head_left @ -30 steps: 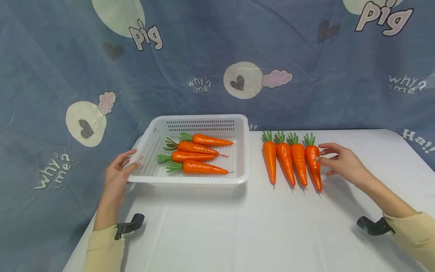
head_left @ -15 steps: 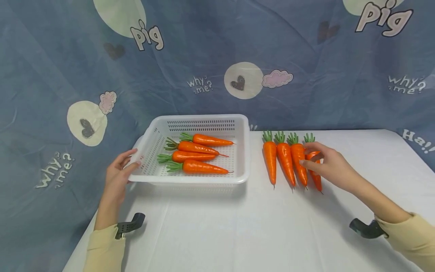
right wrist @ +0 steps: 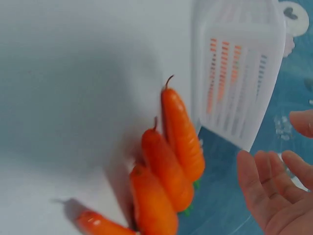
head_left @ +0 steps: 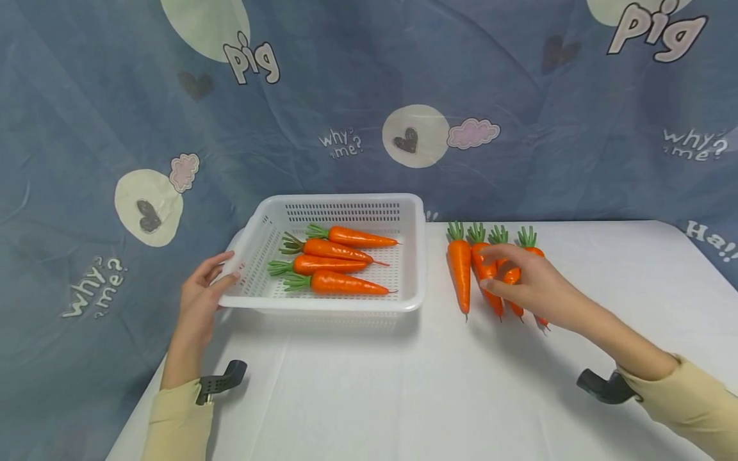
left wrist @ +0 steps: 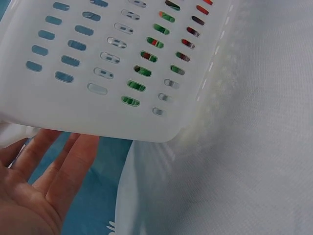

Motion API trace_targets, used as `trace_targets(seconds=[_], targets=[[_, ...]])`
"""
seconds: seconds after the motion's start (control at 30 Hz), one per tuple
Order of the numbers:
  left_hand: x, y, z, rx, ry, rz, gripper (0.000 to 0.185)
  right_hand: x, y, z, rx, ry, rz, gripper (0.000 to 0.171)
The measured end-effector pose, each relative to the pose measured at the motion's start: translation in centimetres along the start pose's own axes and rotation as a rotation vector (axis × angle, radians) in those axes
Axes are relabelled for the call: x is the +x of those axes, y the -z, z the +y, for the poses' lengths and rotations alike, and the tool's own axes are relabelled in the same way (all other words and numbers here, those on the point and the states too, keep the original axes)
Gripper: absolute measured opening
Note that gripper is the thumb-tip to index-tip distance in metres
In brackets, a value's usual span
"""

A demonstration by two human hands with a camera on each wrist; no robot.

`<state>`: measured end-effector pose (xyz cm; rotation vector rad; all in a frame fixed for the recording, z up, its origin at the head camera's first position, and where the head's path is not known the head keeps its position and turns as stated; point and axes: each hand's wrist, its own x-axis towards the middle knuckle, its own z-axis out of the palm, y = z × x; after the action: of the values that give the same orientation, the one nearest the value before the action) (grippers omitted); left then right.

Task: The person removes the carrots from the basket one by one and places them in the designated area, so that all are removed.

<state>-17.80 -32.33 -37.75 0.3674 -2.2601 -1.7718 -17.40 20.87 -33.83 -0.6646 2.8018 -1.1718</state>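
Note:
My left hand (head_left: pixel 197 301) grips the left rim of a white perforated plastic basket (head_left: pixel 323 305). In the left wrist view, its fingers pass behind the rim beside the slotted wall. Several carrots (head_left: pixel 348 283) with green tops lie side by side inside. My right hand (head_left: pixel 533 285) hovers over the row of carrots on the table, thumb and index finger apart and nothing between them. Its fingertips overlap the second carrot (head_left: pixel 492 302) from the left in the head view. The leftmost carrot (head_left: pixel 459 269) shows whole; the hand partly hides the others.
A white cloth covers the table (head_left: pixel 357 390). Behind it hangs a blue printed curtain (head_left: pixel 323 83), close to the basket's back rim. Black wrist cameras (head_left: pixel 605 387) jut from both sleeves.
My right hand has moved left along the row, from the rightmost carrot to over the second from the left. The left hand, basket and carrots stay put.

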Motion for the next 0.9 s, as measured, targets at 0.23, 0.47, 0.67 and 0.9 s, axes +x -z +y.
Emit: trace_targets(seconds=[0.23, 0.47, 0.67, 0.9], targets=[[0.0, 0.1, 0.0, -0.03, -0.01, -0.022, 0.046, 0.5, -0.8, -2.0, 0.105, -0.015, -0.081, 0.042], [0.0, 0.1, 0.2, -0.057, -0.016, -0.036, 0.046, 1.7, -2.0, -3.4, 0.054, 0.117, -0.098, 0.046], [0.1, 0.1, 0.2, -0.048, -0.011, -0.027, 0.046, 2.5, -3.0, -5.1, 0.028, 0.142, -0.128, 0.045], [0.0, 0.2, 0.1, -0.033, -0.013, -0.021, 0.047, 3.4, -4.4, -6.6, 0.011, 0.22, -0.153, 0.045]])
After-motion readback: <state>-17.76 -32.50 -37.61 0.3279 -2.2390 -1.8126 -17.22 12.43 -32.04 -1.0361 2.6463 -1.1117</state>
